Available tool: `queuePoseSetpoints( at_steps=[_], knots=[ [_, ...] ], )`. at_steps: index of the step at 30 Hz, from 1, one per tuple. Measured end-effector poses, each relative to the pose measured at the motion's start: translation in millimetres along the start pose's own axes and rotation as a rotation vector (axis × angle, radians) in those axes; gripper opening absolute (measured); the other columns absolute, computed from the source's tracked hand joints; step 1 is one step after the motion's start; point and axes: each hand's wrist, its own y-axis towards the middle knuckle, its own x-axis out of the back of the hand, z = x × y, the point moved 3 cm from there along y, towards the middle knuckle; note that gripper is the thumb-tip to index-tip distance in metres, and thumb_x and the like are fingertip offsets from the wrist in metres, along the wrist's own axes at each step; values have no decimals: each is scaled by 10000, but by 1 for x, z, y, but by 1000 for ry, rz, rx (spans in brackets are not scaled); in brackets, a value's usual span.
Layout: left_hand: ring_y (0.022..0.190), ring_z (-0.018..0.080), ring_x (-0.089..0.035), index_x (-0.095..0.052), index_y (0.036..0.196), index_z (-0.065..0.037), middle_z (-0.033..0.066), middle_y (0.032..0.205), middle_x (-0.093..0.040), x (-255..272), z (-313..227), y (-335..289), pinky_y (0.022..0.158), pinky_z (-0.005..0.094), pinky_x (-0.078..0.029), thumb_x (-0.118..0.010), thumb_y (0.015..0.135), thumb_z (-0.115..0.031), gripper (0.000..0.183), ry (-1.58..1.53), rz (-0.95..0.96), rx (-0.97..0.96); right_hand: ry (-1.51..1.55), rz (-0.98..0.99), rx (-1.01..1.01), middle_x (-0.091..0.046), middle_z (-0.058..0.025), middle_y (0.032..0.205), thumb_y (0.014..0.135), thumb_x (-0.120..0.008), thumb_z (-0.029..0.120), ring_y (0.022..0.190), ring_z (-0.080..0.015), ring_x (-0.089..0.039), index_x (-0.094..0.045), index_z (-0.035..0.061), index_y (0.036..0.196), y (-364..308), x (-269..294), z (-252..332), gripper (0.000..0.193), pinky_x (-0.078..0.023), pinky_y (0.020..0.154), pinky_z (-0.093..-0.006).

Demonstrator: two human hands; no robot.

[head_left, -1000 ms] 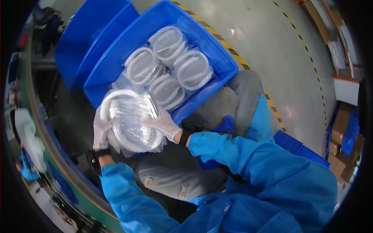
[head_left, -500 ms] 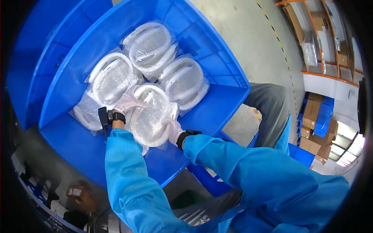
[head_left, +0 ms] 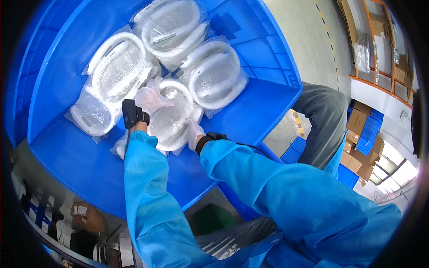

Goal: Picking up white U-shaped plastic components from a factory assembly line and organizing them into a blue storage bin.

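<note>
A large blue plastic bin (head_left: pixel 250 111) holds several clear bags, each with a white ring-shaped part inside. My left hand (head_left: pixel 151 99), in a thin white glove, grips the upper left edge of one bagged ring (head_left: pixel 172 117) lying in the middle of the bin. My right hand (head_left: pixel 195 133), also gloved, holds the same bag at its lower right edge. Another bagged ring (head_left: pixel 117 68) lies to the left, one (head_left: pixel 172 27) at the far side, and one (head_left: pixel 216 75) to the right. Both arms wear blue sleeves and dark wrist bands.
A second blue bin (head_left: pixel 18 76) sits behind the first on the left. Grey-trousered knees (head_left: pixel 321 116) show to the right. Cardboard boxes and blue packs (head_left: pixel 362 134) stand on the concrete floor at the right, with shelving beyond.
The bagged ring was held up outside the bin a second ago; both hands have carried it over and lowered it into the bin among the other bags. The view has closed in on the bin.
</note>
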Motion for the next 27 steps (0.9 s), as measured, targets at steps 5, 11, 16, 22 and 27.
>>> queuePoseSetpoints(
  at_steps=[5, 11, 16, 22, 27],
  knots=[
    [1169, 352, -474, -417, 1324, -36, 193, 1294, -472, -5, -30, -73, 979, 408, -407, -718, 739, -371, 738, 41, -288, 157, -1194, 497, 484, -586, -247, 1131, 789, -567, 468, 1083, -371, -555, -496, -56, 1173, 12, 22, 21, 654, -439, 904, -439],
    [1243, 331, -424, -385, 1358, -16, 194, 1319, -458, -44, -55, -101, 1057, 399, -335, -657, 869, -329, 641, -468, -990, 714, -667, 673, 485, -604, -259, 1142, 904, -455, 381, 1009, -390, -601, -489, -73, 1230, 104, 64, -13, 560, -487, 841, -417],
    [1318, 282, -367, -426, 1358, -5, 177, 1447, -361, -116, 5, -136, 1071, 334, -321, -592, 913, -348, 586, -911, -894, 881, -1732, 811, 492, -551, -270, 1190, 773, -658, 308, 1141, -382, -524, -618, -31, 1089, -19, -4, 89, 465, -424, 948, -449],
    [1278, 278, -427, -507, 1287, 5, 166, 1328, -510, -131, 3, -111, 1085, 381, -311, -609, 897, -236, 470, -558, -1067, 664, -1200, -199, 1550, -558, -236, 1090, 803, -602, 325, 1021, -367, -536, -523, -31, 1174, -2, -21, 137, 520, -427, 900, -476],
    [1266, 300, -440, -461, 1314, 27, 180, 1353, -483, -109, -12, -108, 1073, 377, -320, -620, 898, -221, 510, -846, -895, 660, -1216, -2, 1580, -577, -233, 1031, 849, -566, 457, 986, -356, -577, -520, -22, 1173, 11, -43, 183, 580, -468, 836, -444]
  ],
)
